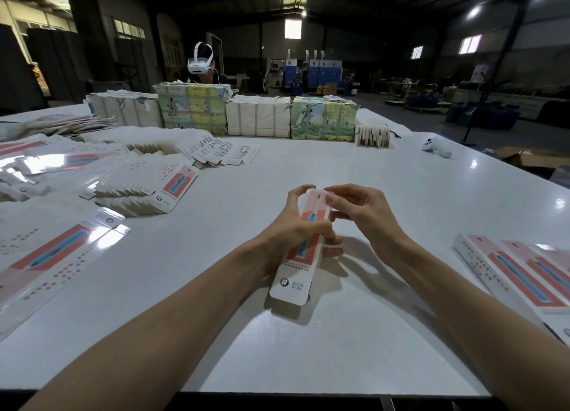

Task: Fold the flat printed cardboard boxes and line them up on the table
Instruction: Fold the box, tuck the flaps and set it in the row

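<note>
Box (290,282) held just above the table (339,163), long axis pointing away from the person, near end low, far end raised. Printed face up: red and blue panel, white label end nearest the body.

Left hand (293,228) wraps the box's middle, fingers curled over the top, thumb side hidden. Right hand (367,216) sits at the far end of the box, fingertips (330,197) bent in on the end flap, seemingly pinching or pressing it. Whether the flap is tucked cannot be told; the fingers cover it.

Left of the box: spread heaps of flats (145,179), glossy, overlapping. Right of the box: a few folded ones (518,275) lying side by side at the table edge. Beyond the box: wrapped bundles (259,114) in a row, a person (203,65) behind them, a white controller (436,146) off to the far right.

Judgement: mid-fold, far end being closed; near end looks not yet closed.

Risks from here:
- Flap misses its slot and creases, if the right fingers push while the box body is not square.
- Left grip squeezes the tube flat again; the card looks thin.
- Glossy surface slips in the left hand while the right presses endwise, and the box drops to the table.
- Near end left open, so the box sits crooked in the line at right.
</note>
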### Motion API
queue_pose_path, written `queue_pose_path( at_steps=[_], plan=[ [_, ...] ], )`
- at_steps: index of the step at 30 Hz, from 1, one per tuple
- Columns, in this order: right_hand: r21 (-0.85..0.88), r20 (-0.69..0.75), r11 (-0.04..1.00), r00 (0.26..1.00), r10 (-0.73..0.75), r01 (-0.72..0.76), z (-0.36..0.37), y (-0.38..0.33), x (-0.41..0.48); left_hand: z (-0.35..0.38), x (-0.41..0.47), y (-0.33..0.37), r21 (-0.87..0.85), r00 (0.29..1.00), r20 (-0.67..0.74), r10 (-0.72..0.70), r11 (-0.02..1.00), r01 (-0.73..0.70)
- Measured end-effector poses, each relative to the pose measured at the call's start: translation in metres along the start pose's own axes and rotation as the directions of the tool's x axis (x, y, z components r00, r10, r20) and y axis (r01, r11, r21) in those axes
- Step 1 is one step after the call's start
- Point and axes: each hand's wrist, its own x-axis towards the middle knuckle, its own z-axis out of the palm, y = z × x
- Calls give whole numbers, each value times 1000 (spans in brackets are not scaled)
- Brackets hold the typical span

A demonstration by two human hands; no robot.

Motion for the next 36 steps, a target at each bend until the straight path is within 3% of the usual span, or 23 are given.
queue_pose_path(
  at_steps=[6, 11, 16, 22, 25, 28, 32, 36],
  plan=[
    [-5, 11, 1000, 1000, 4, -4, 8, 6, 1, 4, -4, 2, -180, 1000, 5, -11, 984, 11],
    [-246, 32, 967, 998, -63, 69, 14, 9, -3, 13, -5, 5, -361, 998, -65, -14, 932, -11],
    [-516, 81, 827, 974, -213, 224, 14, 11, 0, 11, -7, 13, -584, 996, -64, 57, 808, -84],
    [-640, 188, 748, 980, -66, 173, 19, 2, -8, 3, -14, 18, -642, 999, 40, 29, 767, 3],
    [-648, 244, 741, 970, -19, 177, 23, -6, -12, 0, -13, 15, -633, 995, 90, 32, 774, 32],
    [-738, 233, 639, 971, -61, 217, 21, -13, -19, 2, -10, 11, -550, 999, 51, 3, 835, 25],
    [-899, 95, 423, 994, -61, 112, -3, -28, -39, -1, -3, 2, -338, 994, -106, 20, 940, -54],
    [-960, -94, 268, 995, -40, -80, -47, -38, -74, -1, -4, -3, -207, 998, -54, 15, 978, -26]
  ],
)
